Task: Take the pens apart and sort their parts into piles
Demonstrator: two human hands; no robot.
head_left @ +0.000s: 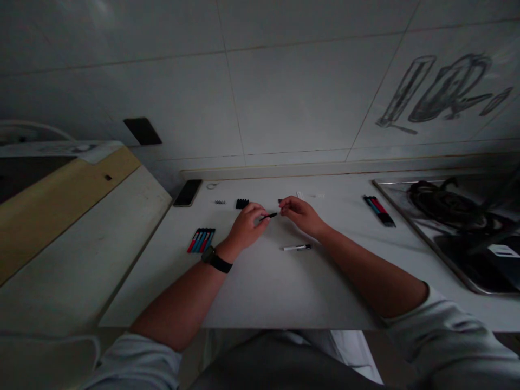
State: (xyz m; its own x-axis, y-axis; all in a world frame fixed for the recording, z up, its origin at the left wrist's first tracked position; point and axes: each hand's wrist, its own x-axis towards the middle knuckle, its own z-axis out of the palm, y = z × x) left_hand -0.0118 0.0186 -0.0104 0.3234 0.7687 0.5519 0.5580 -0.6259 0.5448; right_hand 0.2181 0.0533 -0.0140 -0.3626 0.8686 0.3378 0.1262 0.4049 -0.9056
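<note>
My left hand (247, 223), with a black watch on its wrist, pinches a slim black pen part (271, 215) that points to the right. Just beyond its tip is my right hand (301, 214), its thumb and fingers closed together; whatever they hold is too small to make out. A white pen with a black end (296, 248) lies on the counter below my right hand. Behind my left hand sits a cluster of black pieces (242, 203), with several small springs (220, 202) to its left. Clear, thin parts (311, 195) lie behind my right hand.
Several red and blue pens (201, 240) lie in a row at the left. More pens (379, 211) lie at the right, beside a metal-rimmed stove (426, 246). A phone (188, 193) and a small ring (212, 186) are at the back left of the white counter (260, 298).
</note>
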